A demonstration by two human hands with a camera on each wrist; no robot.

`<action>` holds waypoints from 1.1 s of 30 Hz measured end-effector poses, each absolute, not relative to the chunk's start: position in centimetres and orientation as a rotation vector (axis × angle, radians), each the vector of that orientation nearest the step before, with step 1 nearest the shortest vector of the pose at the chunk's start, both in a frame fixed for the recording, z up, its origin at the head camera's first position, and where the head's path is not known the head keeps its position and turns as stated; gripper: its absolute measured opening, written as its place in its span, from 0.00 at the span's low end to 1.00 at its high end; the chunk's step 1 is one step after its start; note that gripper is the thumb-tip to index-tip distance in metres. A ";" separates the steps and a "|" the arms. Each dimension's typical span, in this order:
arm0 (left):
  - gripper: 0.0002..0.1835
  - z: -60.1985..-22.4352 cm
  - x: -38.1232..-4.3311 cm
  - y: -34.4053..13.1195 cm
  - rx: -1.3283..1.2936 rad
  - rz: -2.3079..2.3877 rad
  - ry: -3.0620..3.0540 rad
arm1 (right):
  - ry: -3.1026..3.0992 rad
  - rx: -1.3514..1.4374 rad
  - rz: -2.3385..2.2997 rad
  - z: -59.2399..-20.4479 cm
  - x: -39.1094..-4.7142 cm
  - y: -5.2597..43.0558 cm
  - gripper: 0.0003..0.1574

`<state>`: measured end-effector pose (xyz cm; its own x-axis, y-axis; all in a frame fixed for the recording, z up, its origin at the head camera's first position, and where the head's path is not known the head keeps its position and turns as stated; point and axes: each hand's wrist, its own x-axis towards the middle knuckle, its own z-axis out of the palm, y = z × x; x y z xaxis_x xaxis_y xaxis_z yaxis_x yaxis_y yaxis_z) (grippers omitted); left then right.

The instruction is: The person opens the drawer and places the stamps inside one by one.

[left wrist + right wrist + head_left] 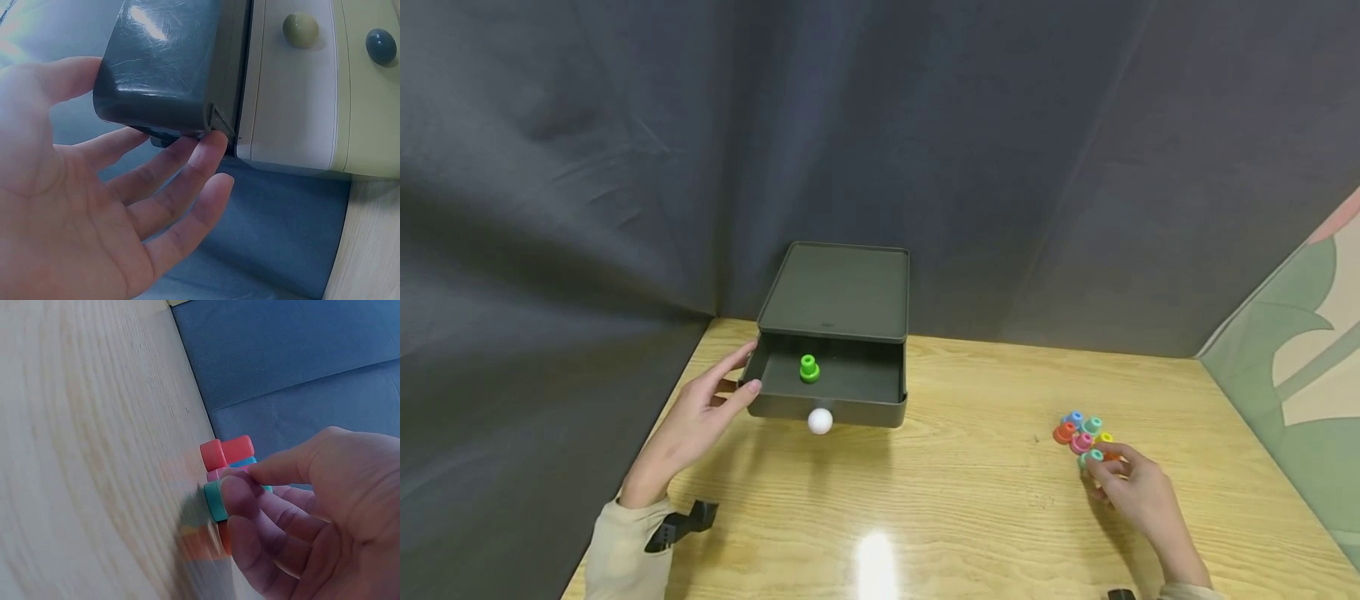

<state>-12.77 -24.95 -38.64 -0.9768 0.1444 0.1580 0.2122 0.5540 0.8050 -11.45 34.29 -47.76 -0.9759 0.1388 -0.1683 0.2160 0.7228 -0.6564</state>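
Observation:
In the head view, my left hand (688,425) lies along the left side of a dark grey drawer (827,408). Its thumb rests at the drawer's front corner and its relaxed fingers touch the side, also seen in the left wrist view. The drawer is pulled out and has a white round knob (820,421). Inside stands a bright green stepped peg (808,369). Over on the right, my right hand (1138,492) pinches a teal peg (214,501) between thumb and fingers, close over the table. Against it cluster several pegs, among them a red one (1064,432) and a pink one (1082,443).
The drawer's cabinet (838,287) has a flat rimmed top and stands near the table's back edge. Dark cloth (962,167) hangs behind and to the left of the wooden table (970,500). A patterned green panel (1285,358) borders the right side.

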 end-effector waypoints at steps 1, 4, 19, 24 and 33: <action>0.33 -38.7 -12.7 -25.0 -0.311 -1.417 -2.702 | 2.818 0.288 -1.095 -47.8 -11.4 34.3 0.39; 0.33 -38.7 -12.7 -25.0 -0.317 -1.420 -2.695 | 2.821 0.282 -1.096 -47.8 -11.3 34.4 0.38; 0.33 -38.9 -12.7 -24.9 -0.323 -1.400 -2.696 | 2.818 0.303 -1.081 -47.6 -10.7 34.5 0.42; 0.33 -38.9 -12.7 -24.9 -0.319 -1.406 -2.697 | 2.857 0.264 -1.098 -47.7 -10.8 34.4 0.42; 0.33 -38.7 -12.8 -24.9 -0.321 -1.399 -2.693 | 2.979 0.222 -1.150 -47.3 -10.8 33.5 0.38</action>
